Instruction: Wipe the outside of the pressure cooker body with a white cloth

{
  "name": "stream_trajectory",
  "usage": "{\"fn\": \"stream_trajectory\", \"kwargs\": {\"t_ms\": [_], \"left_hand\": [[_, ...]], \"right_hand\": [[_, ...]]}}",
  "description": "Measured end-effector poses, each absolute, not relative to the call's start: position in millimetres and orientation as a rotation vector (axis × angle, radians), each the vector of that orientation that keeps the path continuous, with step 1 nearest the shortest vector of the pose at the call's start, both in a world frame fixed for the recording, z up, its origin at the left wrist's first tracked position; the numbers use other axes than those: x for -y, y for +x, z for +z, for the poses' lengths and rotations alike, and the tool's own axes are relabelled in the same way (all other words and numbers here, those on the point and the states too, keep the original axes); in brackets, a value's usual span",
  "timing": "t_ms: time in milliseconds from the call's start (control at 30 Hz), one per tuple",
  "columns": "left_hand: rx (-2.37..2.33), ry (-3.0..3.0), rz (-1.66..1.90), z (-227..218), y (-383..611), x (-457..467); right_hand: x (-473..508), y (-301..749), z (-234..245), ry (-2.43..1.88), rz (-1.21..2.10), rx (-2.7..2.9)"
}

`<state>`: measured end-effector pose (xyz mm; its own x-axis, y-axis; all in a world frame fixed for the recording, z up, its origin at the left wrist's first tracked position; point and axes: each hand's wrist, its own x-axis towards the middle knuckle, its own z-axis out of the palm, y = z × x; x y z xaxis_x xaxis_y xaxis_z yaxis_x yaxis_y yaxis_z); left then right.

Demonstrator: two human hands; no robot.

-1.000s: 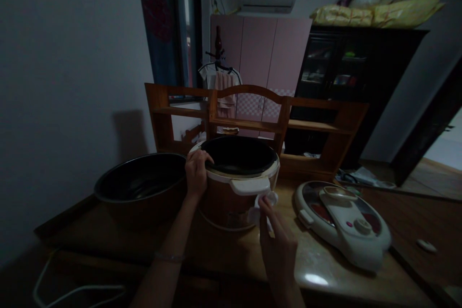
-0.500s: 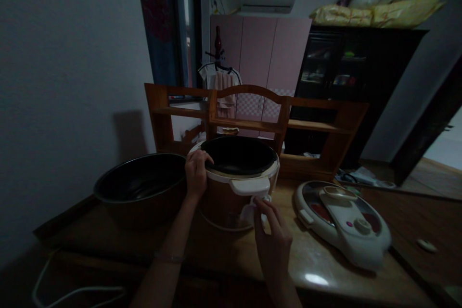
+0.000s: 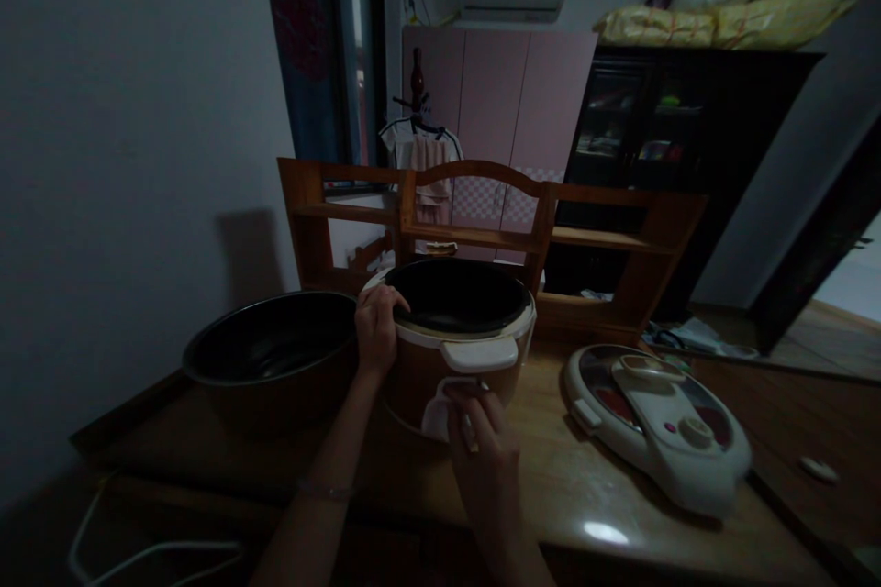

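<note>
Right-hand grip (image 3: 485, 440) pinched together on a thin, crumpled white sheet (image 3: 435, 413), tissue or cloth unclear, apparently against the front of a large round brown-and-white cooker (image 3: 418, 371) on the glossy wooden counter (image 3: 551, 495). Left-hand grip (image 3: 376, 327) clamped on its left edge. Looks like wiping: best to spread the sheet flat, press evenly, follow the curve, reach under the white plastic handle (image 3: 480, 354). Left hold should brace against turning. Wide dark round pot (image 3: 272, 358) sits close left; mind bumping it.

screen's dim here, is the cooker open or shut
Open: the cooker shows its dark inside; the lid lies apart on the table.
</note>
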<state>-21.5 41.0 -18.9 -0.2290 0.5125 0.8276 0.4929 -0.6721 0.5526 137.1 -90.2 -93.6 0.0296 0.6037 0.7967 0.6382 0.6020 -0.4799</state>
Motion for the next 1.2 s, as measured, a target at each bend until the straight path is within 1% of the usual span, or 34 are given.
{"fn": "stream_trajectory", "kwargs": {"t_ms": [367,867,1200], "left_hand": [[-1.252,1.916,2.121,-20.3,-22.1,-42.2],[-1.263,1.930,2.091,-19.2,-21.6,-40.1],[-1.266,1.923,2.097,-19.4,-22.1,-41.7]], "right_hand": [[90.2,142.3,-117.3,-1.138,-0.033,1.726],[91.9,149.9,-126.0,-1.236,0.006,1.702],[93.5,150.9,-117.3,-1.277,0.028,1.672]]}}
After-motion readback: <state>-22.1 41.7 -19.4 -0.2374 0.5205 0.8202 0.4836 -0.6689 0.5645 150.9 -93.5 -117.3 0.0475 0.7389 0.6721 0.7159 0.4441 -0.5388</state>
